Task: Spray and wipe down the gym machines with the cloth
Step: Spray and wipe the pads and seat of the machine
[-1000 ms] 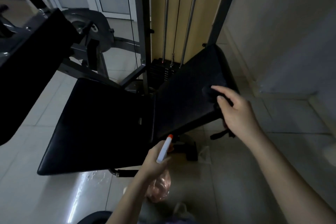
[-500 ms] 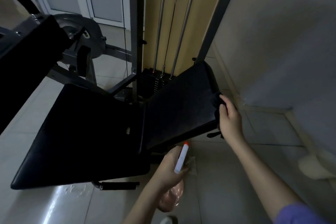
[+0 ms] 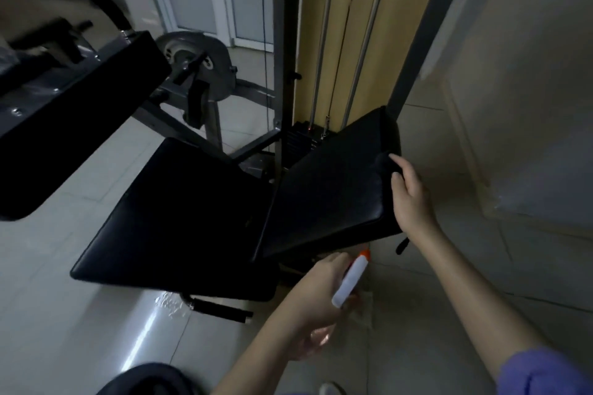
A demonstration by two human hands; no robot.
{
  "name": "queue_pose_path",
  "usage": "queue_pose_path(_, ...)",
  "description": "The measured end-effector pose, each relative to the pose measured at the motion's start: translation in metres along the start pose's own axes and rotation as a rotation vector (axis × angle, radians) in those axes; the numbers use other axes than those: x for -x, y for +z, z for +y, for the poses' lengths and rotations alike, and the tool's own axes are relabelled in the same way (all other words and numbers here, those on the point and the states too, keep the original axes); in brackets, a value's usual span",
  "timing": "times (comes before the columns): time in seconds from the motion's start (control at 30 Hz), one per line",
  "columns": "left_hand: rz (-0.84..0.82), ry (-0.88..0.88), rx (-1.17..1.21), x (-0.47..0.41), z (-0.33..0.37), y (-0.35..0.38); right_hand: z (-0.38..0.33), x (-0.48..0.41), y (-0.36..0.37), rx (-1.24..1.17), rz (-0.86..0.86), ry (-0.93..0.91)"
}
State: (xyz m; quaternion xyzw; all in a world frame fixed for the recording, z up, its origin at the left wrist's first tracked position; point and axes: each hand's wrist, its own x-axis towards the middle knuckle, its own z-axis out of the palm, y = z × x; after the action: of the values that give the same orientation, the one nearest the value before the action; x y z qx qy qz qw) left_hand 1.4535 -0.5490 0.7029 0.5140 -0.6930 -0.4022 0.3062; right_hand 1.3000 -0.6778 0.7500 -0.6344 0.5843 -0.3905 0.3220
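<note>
Right hand [image 3: 412, 199] sits at the right edge of the tilted black back pad [image 3: 330, 189], fingers close together and roughly straight, pressed flat. Under the fingertips is a dark bunched cloth [image 3: 384, 160]; it is black against black, so its outline is hard to make out. Thumb lies just beside the index finger, and I cannot tell whether it nips the cloth. Left hand [image 3: 316, 292] is below and to the left of the right wrist, curled round a spray bottle [image 3: 351, 277]. The bottle's white head with its orange tip points up toward the pad's lower edge, close to it but apart, and its clear pinkish body shows beneath the palm. Left of both hands, the flatter black seat pad [image 3: 179, 221] meets the back pad along a seam. A black-gripped bar [image 3: 221, 309] sticks out under the seat, to the left of the left hand. Beyond the right hand's fingertips is a weight stack [image 3: 301, 138], with two steel guide rods [image 3: 369, 32] rising from it. Far to the left of the hands is another black pad [image 3: 73, 125], with a grey wheel [image 3: 195, 64] behind it. Pale glossy tile floor [image 3: 64, 330] lies below. A purple sleeve [image 3: 545, 372] covers the right upper arm.
</note>
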Motion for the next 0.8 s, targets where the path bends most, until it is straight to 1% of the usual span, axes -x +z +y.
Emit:
queue_pose_path(0.13,0.167,-0.069,0.013,-0.010,0.015,0.032,0.015,-0.005,-0.007,-0.027,-0.112,-0.118)
queue_pose_path(0.23,0.321,-0.081,0.006,-0.017,0.019,0.051,0.025,-0.011,-0.010,-0.042,-0.135,-0.213)
queue_pose_path(0.3,0.402,-0.171,0.073,-0.020,0.024,0.061,0.032,-0.012,-0.010,-0.036,-0.149,-0.232)
queue_pose_path(0.37,0.485,-0.254,0.071,-0.023,0.026,0.069,0.036,-0.012,-0.010,-0.040,-0.163,-0.248)
queue_pose_path(0.5,0.552,-0.354,0.033,-0.025,0.025,0.075,0.038,-0.014,-0.010,-0.064,-0.150,-0.286)
queue_pose_path(0.67,0.560,-0.440,0.049,-0.016,0.015,0.077,0.041,-0.013,-0.010,-0.092,-0.186,-0.327)
queue_pose_path(0.8,0.590,-0.579,0.060,-0.013,0.007,0.082,0.042,-0.010,-0.010,-0.079,-0.190,-0.377)
